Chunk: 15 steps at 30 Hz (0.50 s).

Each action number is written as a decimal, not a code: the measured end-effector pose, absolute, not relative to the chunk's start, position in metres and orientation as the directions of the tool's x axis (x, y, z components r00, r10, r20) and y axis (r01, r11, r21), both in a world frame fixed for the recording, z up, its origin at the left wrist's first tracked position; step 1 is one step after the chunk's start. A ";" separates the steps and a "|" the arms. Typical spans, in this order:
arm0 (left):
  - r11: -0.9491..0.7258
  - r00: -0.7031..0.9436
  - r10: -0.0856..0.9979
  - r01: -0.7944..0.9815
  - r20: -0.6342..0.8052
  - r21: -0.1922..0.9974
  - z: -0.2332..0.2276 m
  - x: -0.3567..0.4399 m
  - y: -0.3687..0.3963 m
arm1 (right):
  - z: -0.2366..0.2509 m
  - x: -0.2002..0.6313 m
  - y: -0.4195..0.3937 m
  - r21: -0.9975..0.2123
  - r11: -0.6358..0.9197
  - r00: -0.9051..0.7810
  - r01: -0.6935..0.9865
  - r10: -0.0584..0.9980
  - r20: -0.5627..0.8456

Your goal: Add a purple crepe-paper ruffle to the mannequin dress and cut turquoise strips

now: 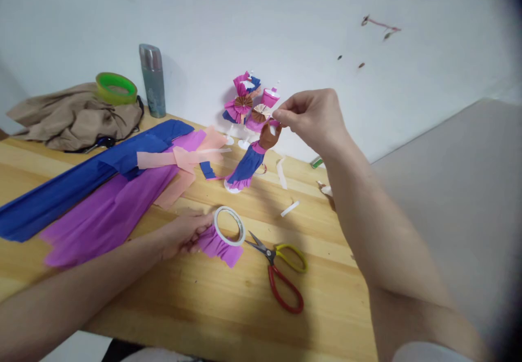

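**Two-Handed Fine Work**

The left hand [181, 236] gripped the purple strip [221, 251]; the tape roll [218, 232] overlapped it. The right hand [316, 116] was closed in a pinch at the top of the figure [247, 165], toward the table's [334, 302] back edge; what it pinched could not be told. Scissors [271, 254] lay open nearer the front edge. The step appeared to be fine adjustment; the next move called for light fingertip pressure.

The wrapped figure [247, 165], blue with purple trim and a brown top, leans right over its white base [232, 189]; nearer me, a white tape ring [238, 241] overlaps a ruffled purple strip [222, 252].
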<state>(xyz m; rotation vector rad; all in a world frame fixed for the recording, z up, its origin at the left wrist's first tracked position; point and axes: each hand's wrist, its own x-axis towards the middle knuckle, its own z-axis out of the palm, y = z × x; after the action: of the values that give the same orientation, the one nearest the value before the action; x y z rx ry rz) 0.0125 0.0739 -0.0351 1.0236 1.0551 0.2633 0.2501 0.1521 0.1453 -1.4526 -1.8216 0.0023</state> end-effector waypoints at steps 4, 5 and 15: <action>0.527 0.515 0.640 0.247 -0.570 0.813 -0.034 0.011 0.073 | 0.147 0.262 0.152 -0.484 0.388 -0.070 0.784 0.830 0.553; 0.528 0.516 0.641 0.241 -0.568 0.815 -0.034 0.011 0.072 | 0.147 0.264 0.153 -0.490 0.416 -0.090 0.766 0.824 0.559; 0.531 0.541 0.634 0.214 -0.552 0.820 -0.035 0.009 0.073 | 0.140 0.263 0.153 -0.552 0.456 -0.097 0.698 0.824 0.558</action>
<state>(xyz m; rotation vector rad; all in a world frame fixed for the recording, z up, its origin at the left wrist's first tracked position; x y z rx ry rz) 0.0093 0.0729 -0.0352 1.0138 1.0022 0.3087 0.2629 0.1533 0.1398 -1.2882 -1.8382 0.1828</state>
